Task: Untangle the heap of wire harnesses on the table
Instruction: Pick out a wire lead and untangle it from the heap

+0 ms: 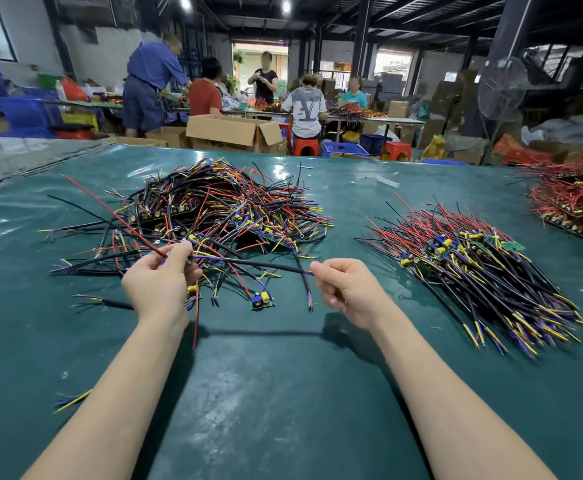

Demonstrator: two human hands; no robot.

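Note:
A tangled heap of wire harnesses (214, 209), black, red, yellow and blue wires with small circuit boards, lies on the green table (283, 393) left of centre. My left hand (162, 278) grips several wires at the heap's near edge, with a small board hanging under it. My right hand (345, 285) pinches the end of a black sheathed cable (255, 264) that stretches between both hands. A loose small board (262, 301) lies on the table between them. A sorted pile of harnesses (473, 258), laid side by side, rests to the right.
A further pile of red-wired boards (574, 202) sits at the table's far right edge. A loose wire end (71, 401) lies by my left forearm. Beyond the table, several people work at benches among cardboard boxes (231, 131), stools and a standing fan (501, 88).

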